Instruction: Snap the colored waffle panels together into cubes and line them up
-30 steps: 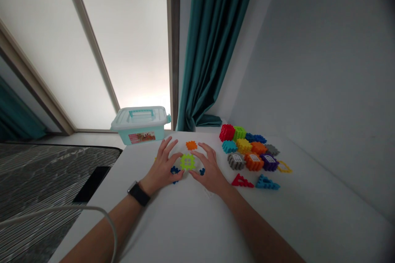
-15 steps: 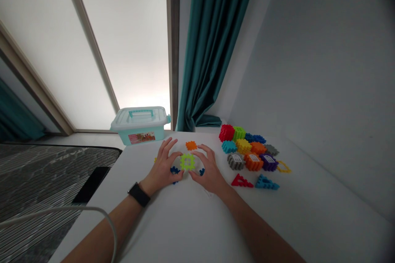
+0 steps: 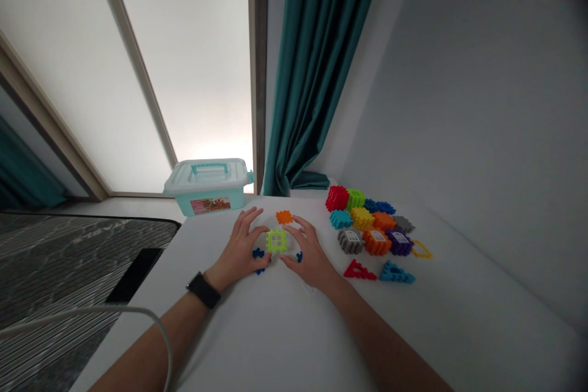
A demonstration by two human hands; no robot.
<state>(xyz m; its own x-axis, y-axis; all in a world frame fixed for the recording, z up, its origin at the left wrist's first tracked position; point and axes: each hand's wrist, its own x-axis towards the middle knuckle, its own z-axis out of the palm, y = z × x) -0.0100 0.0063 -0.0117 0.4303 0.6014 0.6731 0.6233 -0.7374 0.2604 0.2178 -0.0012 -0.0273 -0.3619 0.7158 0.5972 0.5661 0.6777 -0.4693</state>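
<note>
A lime-green square toy building block (image 3: 271, 241) with a window-like centre is between my hands, above the white table. My left hand (image 3: 236, 254) has its thumb and fingers curved in a pinch at the block's left side. On the opposite edge, my right hand (image 3: 313, 256) pinches with thumb and forefinger. Dark blue notched pieces (image 3: 258, 253) lie partly hidden under the left fingers, and another blue bit (image 3: 299, 256) shows inside the curve of the right hand. Just beyond the block rests a flat orange notched piece (image 3: 284, 217).
Stacks of notched blocks stand on the right, among them red (image 3: 337, 198), grey (image 3: 350, 241) and purple (image 3: 399, 243). Before them lie red (image 3: 359, 270) and blue (image 3: 397, 272) triangular pieces. A lidded teal box (image 3: 211, 188) sits at the back left. A cable (image 3: 138, 310) crosses my left forearm.
The lime-green block and both hands have shifted very slightly to the left. The block looks a little tilted compared with before; the other pieces stay in place.
</note>
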